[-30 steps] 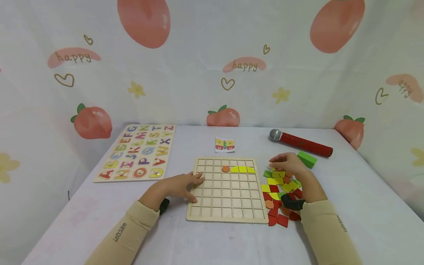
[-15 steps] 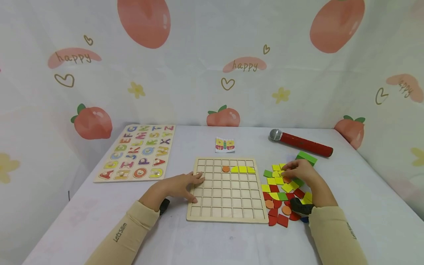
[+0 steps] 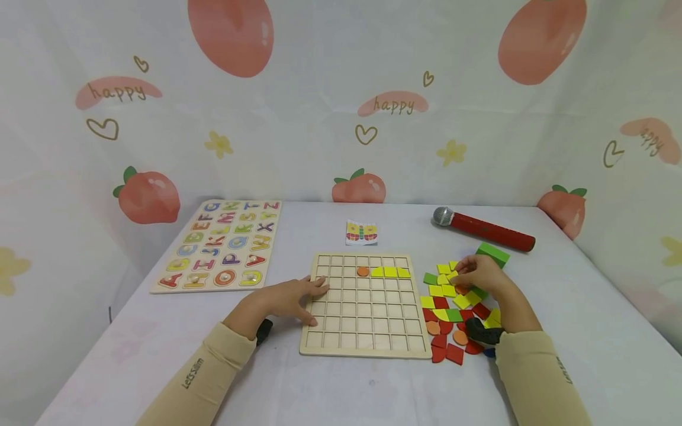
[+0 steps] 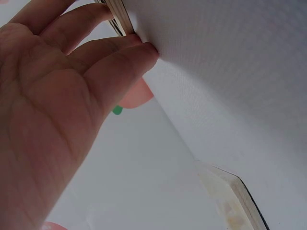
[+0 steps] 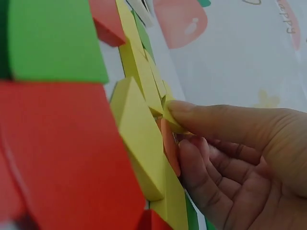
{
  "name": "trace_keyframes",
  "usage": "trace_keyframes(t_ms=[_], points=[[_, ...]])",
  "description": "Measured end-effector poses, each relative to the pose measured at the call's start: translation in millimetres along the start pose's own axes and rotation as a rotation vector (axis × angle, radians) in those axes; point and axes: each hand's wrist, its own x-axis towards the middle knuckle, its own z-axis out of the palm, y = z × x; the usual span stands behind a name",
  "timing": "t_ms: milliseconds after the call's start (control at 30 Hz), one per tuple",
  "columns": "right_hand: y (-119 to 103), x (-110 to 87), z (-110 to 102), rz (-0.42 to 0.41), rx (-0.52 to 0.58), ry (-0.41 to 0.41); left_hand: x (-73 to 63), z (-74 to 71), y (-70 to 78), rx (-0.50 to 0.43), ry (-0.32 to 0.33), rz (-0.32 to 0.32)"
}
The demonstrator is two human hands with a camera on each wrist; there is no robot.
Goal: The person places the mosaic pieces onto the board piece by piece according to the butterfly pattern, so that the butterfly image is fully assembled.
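A light wooden grid board (image 3: 348, 310) lies in front of me, with an orange disc (image 3: 363, 271) and a row of yellow pieces (image 3: 391, 273) in its second row from the far side. My left hand (image 3: 289, 299) rests on the board's left edge, fingers spread over the rim and thumb lower down. Right of the board, my right hand (image 3: 483, 276) is down among loose coloured tiles. In the right wrist view its thumb and curled fingers pinch a yellow tile (image 5: 171, 116), partly covered by the thumb. An orange disc (image 5: 169, 143) leans just below the fingertips.
Loose red tiles (image 3: 454, 354), yellow, green and orange ones spread along the board's right side. Behind the right hand stands a green block (image 3: 494, 254), and farther back lies a red microphone (image 3: 490, 231). A butterfly pattern card (image 3: 362, 233) and an alphabet puzzle (image 3: 218, 245) lie beyond.
My right hand has shifted right and a little nearer from the pile's far end, uncovering yellow tiles there, and its fingertips have closed on one. The left hand keeps its place.
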Motion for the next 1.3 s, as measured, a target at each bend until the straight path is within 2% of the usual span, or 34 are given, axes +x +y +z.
trace_keyframes(t_ms=[133, 300, 600, 833, 1100, 1300], points=[[-4.4, 0.7, -0.4, 0.003, 0.052, -0.025, 0.3, -0.1, 0.1, -0.006, 0.001, -0.006], [-11.6, 3.6, -0.8, 0.015, 0.038, -0.018, 0.2, 0.3, -0.1, -0.006, 0.006, -0.008], [-37.6, 15.7, 13.1, -0.090, 0.096, -0.093, 1.4, 0.8, 1.6, -0.002, -0.003, -0.014], [-59.8, 31.0, 38.8, -0.119, 0.179, -0.155, 1.1, 0.8, 3.5, 0.008, -0.003, -0.011], [-90.0, 43.8, 77.0, -0.204, 0.261, -0.244, 0.6, -0.3, 3.8, 0.004, -0.010, -0.022], [-112.7, 49.8, 104.9, -0.246, 0.293, -0.269, 0.4, -1.4, 2.3, 0.011, -0.015, -0.030]])
